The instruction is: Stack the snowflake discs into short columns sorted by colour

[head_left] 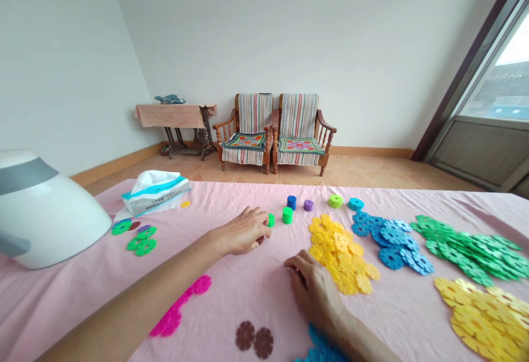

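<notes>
My left hand (244, 232) reaches over the pink cloth, its fingers bent down and closed about a brown snowflake disc (260, 240), mostly hidden beneath them. Right at those fingertips stands a green disc stack (271, 220), partly covered. My right hand (311, 285) rests on the cloth with its fingers loosely curled in, and nothing shows in it. Beside it spreads a pile of yellow snowflake discs (336, 249). Blue discs (320, 348) lie partly under the right wrist. Two brown discs (254, 339) lie nearer to me, and pink discs (177, 309) show beside my left forearm.
Small stacks stand farther back: green (287, 215), dark blue (291, 203), purple (308, 205), lime (335, 201) and turquoise (355, 204). Blue (392, 238), green (471, 249) and yellow piles (483, 318) spread rightward. A tissue pack (157, 194) and a white rounded object (53, 213) stand left.
</notes>
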A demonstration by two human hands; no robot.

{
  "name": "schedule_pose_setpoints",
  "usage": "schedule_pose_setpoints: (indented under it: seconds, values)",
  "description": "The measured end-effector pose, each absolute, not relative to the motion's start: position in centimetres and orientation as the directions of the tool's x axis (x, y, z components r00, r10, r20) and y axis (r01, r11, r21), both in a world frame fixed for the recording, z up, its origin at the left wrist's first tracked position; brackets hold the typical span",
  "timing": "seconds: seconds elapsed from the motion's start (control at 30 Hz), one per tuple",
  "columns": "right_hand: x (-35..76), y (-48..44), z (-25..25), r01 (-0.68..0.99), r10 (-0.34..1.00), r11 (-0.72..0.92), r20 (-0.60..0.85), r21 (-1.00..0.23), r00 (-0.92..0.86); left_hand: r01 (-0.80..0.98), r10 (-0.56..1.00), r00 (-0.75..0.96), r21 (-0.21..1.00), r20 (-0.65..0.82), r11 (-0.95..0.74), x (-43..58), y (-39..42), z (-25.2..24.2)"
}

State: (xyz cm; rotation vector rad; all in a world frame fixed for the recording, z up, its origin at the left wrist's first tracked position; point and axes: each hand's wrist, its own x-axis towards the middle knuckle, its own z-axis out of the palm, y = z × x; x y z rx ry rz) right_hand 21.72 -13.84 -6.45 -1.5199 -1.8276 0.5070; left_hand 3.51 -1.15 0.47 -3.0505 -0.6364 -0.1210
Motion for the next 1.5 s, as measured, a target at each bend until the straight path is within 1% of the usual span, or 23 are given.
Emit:
schedule_pose_setpoints:
  seconds: [0.17, 0.33, 0.43, 0.5, 0.57, 0.6, 0.67, 0.73, 0.8, 0.93, 1.13, 1.23, 1.33, 1.43, 1.5]
  values:
    - [21.7, -13.9, -6.5, 0.687, 0.962, 0.239, 0.263, -0.686, -0.072, 0.406, 0.405, 0.912, 0.005, 0.065, -0.914, 3.4, -1.2, 0.4]
    - [21.7, -13.9, -6.4, 0.688, 0.962, 0.239, 0.265, -0.685, -0.070, 0.427, 0.430, 0.901, 0.050, 0.063, -0.903, 3.5, -1.4, 0.7]
    - [21.7, -14.0, -6.2, 0.696, 0.962, 0.238, 0.261, -0.677, -0.075, 0.450, 0.463, 0.881, 0.127, 0.103, -0.884, 3.3, -2.5, 1.8]
    - [21.8, -14.0, -6.3, 0.700, 0.962, 0.239, 0.260, -0.673, -0.079, 0.445, 0.476, 0.872, 0.224, 0.110, -0.867, 2.6, -4.0, 2.7]
    - [21.8, -13.9, -6.4, 0.702, 0.961, 0.244, 0.262, -0.669, -0.084, 0.434, 0.477, 0.878, 0.361, 0.034, -0.826, 1.6, -6.0, 3.4]
    - [21.9, -13.9, -6.4, 0.702, 0.961, 0.247, 0.264, -0.667, -0.087, 0.452, 0.482, 0.875, 0.420, -0.039, -0.787, 1.1, -7.1, 3.5]
    - [22.0, -13.9, -6.6, 0.703, 0.960, 0.251, 0.266, -0.665, -0.091, 0.512, 0.505, 0.849, 0.481, -0.157, -0.712, 0.0, -9.5, 3.3]
    - [22.0, -13.8, -6.6, 0.705, 0.960, 0.250, 0.266, -0.664, -0.090, 0.569, 0.545, 0.810, 0.511, -0.215, -0.644, -0.8, -11.6, 2.6]
    - [22.0, -13.8, -6.6, 0.707, 0.960, 0.248, 0.264, -0.662, -0.090, 0.616, 0.594, 0.769, 0.523, -0.236, -0.589, -1.2, -13.1, 1.8]
    - [22.0, -13.9, -6.4, 0.713, 0.961, 0.245, 0.264, -0.657, -0.087, 0.645, 0.662, 0.723, 0.538, -0.198, -0.543, -1.0, -14.6, 0.8]
    - [21.9, -14.0, -6.3, 0.713, 0.960, 0.250, 0.265, -0.655, -0.092, 0.625, 0.655, 0.739, 0.528, -0.161, -0.575, -0.4, -15.0, 0.5]
    - [21.8, -14.0, -6.2, 0.711, 0.963, 0.237, 0.257, -0.662, -0.081, 0.616, 0.649, 0.747, 0.515, -0.142, -0.596, -0.4, -13.9, 0.6]
    - [21.8, -13.9, -6.1, 0.711, 0.964, 0.231, 0.253, -0.664, -0.078, 0.602, 0.676, 0.736, 0.494, -0.039, -0.627, -0.3, -11.1, 1.3]
    - [21.8, -14.0, -6.1, 0.709, 0.963, 0.239, 0.255, -0.663, -0.086, 0.588, 0.687, 0.717, 0.427, 0.116, -0.687, 0.0, -7.2, 2.0]
    - [21.8, -14.0, -6.1, 0.706, 0.961, 0.248, 0.261, -0.664, -0.093, 0.592, 0.683, 0.709, 0.378, 0.176, -0.712, 0.5, -4.9, 2.2]
